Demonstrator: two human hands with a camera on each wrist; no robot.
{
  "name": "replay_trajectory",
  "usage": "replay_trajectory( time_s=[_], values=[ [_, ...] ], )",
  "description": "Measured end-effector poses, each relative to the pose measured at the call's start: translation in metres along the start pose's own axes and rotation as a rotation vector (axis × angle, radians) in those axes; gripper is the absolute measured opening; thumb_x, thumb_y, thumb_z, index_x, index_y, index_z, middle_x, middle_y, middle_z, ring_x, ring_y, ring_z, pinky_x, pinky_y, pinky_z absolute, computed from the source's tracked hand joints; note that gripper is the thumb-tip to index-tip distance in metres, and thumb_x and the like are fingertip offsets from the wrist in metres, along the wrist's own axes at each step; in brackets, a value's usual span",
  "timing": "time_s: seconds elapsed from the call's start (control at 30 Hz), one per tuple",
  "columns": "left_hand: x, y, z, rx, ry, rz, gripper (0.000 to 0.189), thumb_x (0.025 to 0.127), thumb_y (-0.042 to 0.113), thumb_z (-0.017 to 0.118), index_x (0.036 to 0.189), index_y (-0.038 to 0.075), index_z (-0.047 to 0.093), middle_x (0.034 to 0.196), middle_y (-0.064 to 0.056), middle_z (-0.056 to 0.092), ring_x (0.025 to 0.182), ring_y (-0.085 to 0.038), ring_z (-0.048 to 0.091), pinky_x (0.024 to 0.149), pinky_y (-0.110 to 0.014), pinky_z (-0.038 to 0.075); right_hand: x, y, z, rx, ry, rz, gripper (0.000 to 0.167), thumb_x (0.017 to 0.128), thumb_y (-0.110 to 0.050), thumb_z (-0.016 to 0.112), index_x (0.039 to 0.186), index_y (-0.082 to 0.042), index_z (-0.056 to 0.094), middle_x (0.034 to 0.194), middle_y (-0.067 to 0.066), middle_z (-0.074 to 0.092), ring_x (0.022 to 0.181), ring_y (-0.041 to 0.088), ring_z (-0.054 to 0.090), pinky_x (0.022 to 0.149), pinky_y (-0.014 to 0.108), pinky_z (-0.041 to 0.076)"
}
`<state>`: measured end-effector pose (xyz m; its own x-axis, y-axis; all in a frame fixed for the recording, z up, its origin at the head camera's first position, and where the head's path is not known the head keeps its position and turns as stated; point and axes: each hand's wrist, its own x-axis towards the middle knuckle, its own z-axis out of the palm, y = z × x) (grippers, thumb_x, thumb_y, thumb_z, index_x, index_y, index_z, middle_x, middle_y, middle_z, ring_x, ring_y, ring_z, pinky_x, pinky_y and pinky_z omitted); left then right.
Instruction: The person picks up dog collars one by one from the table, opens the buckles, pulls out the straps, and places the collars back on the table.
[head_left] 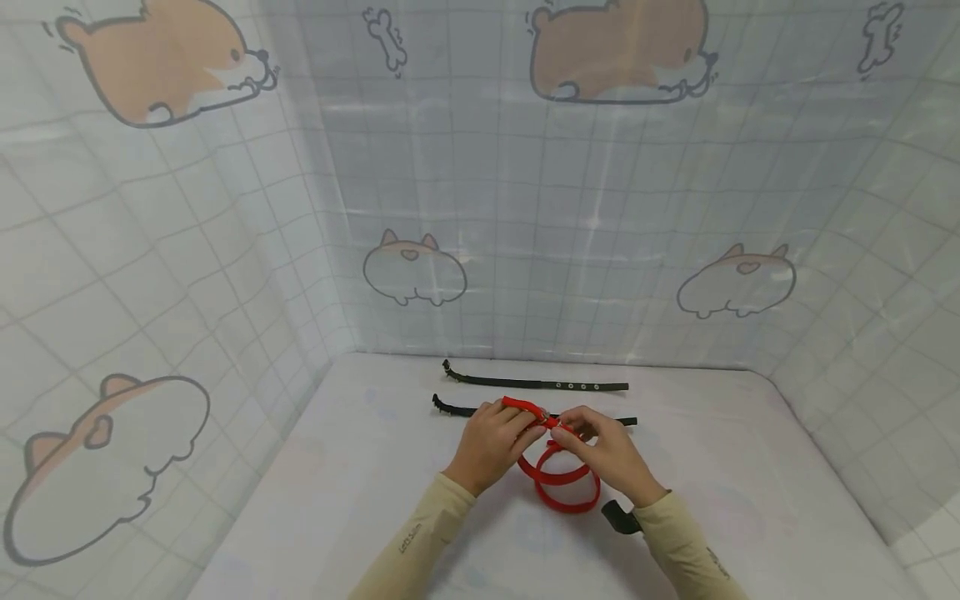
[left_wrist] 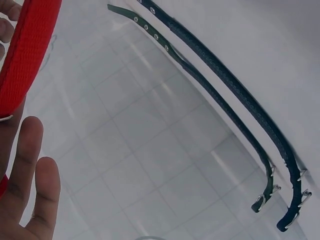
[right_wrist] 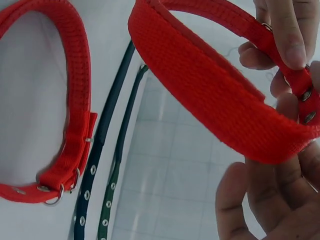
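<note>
Both hands hold a red pet collar (head_left: 522, 406) over the table, its strap bent into a loop. My left hand (head_left: 487, 442) grips it from the left. From the other side my right hand (head_left: 611, 454) pinches it near the buckle. Metal eyelets show in the strap between the fingers in the right wrist view, where the buckle is mostly hidden. A second red collar (right_wrist: 77, 75), closed into a ring with a metal D-ring, lies on the table below the hands.
Behind the hands, a dark green collar (head_left: 517, 383) and a dark blue collar (left_wrist: 225, 75) lie stretched out side by side. A black object (head_left: 621, 517) shows beside the right sleeve. Sheet walls with cartoon dogs (head_left: 415, 271) enclose the white table (head_left: 360, 467).
</note>
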<state>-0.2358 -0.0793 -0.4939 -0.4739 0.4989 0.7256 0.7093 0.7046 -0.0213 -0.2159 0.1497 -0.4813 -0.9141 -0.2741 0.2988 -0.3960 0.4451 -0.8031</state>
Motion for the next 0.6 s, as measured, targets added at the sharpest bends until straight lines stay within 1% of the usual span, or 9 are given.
replay_trajectory(
  time_s=[0.03,0.13,0.27,0.37,0.43,0.5,0.53,0.6],
  values=[
    [0.0,0.0,0.001,0.005,0.0,0.003,0.022,0.1,0.039,0.065,0.102,0.019,0.074,0.094,0.006,0.073,0.085,-0.015,0.061,0.07,-0.03,0.05,0.0,0.0,0.0,0.004,0.007,-0.007,0.026,0.091,-0.039,0.076,0.11,-0.022,0.07,0.09,-0.01,0.069,0.083,0.013,0.064,0.077,0.037,0.055],
    [0.0,0.0,0.001,0.008,-0.008,-0.001,0.022,0.1,0.039,0.065,0.103,0.02,0.074,0.095,0.006,0.073,0.086,-0.014,0.06,0.071,-0.03,0.05,0.0,0.001,0.0,0.032,0.008,-0.028,0.023,0.092,-0.034,0.077,0.108,-0.019,0.071,0.087,-0.006,0.068,0.081,0.015,0.064,0.072,0.034,0.054],
    [0.001,0.0,-0.001,-0.008,-0.025,-0.018,0.021,0.099,0.039,0.066,0.105,0.021,0.075,0.097,0.007,0.073,0.087,-0.013,0.059,0.072,-0.029,0.05,0.001,0.005,-0.002,0.083,-0.033,-0.045,0.02,0.094,-0.03,0.075,0.111,-0.02,0.071,0.087,0.005,0.069,0.08,0.02,0.065,0.066,0.031,0.052],
    [0.001,0.0,-0.003,-0.016,-0.039,-0.031,0.021,0.099,0.039,0.066,0.105,0.022,0.076,0.097,0.007,0.073,0.088,-0.013,0.058,0.073,-0.029,0.05,0.001,0.008,-0.004,0.103,-0.069,-0.047,0.021,0.095,-0.03,0.073,0.115,-0.024,0.07,0.091,0.011,0.069,0.083,0.026,0.067,0.068,0.032,0.053],
    [0.001,-0.001,-0.004,-0.013,-0.048,-0.039,0.021,0.099,0.039,0.066,0.106,0.022,0.077,0.097,0.007,0.073,0.089,-0.013,0.059,0.074,-0.029,0.05,0.001,0.009,-0.004,0.11,-0.081,-0.051,0.022,0.096,-0.031,0.072,0.117,-0.025,0.069,0.094,0.01,0.069,0.086,0.031,0.068,0.071,0.032,0.054],
    [0.001,-0.001,-0.004,-0.012,-0.049,-0.045,0.021,0.098,0.039,0.067,0.106,0.022,0.077,0.098,0.007,0.074,0.089,-0.013,0.059,0.075,-0.029,0.051,0.0,0.01,-0.004,0.109,-0.085,-0.058,0.022,0.097,-0.032,0.071,0.118,-0.025,0.069,0.097,0.005,0.07,0.087,0.035,0.068,0.072,0.033,0.055],
    [0.001,-0.001,-0.003,-0.013,-0.049,-0.046,0.021,0.098,0.039,0.067,0.106,0.022,0.077,0.098,0.007,0.074,0.09,-0.013,0.059,0.075,-0.029,0.051,0.0,0.01,-0.004,0.106,-0.083,-0.059,0.022,0.097,-0.032,0.07,0.118,-0.025,0.069,0.097,0.002,0.07,0.087,0.034,0.068,0.072,0.034,0.055],
    [0.001,-0.001,-0.003,-0.018,-0.044,-0.047,0.02,0.098,0.038,0.068,0.106,0.022,0.077,0.097,0.007,0.074,0.09,-0.013,0.059,0.075,-0.029,0.051,0.0,0.011,-0.003,0.087,-0.071,-0.057,0.022,0.097,-0.034,0.07,0.118,-0.025,0.069,0.097,-0.004,0.07,0.086,0.029,0.068,0.073,0.035,0.055]
  ],
)
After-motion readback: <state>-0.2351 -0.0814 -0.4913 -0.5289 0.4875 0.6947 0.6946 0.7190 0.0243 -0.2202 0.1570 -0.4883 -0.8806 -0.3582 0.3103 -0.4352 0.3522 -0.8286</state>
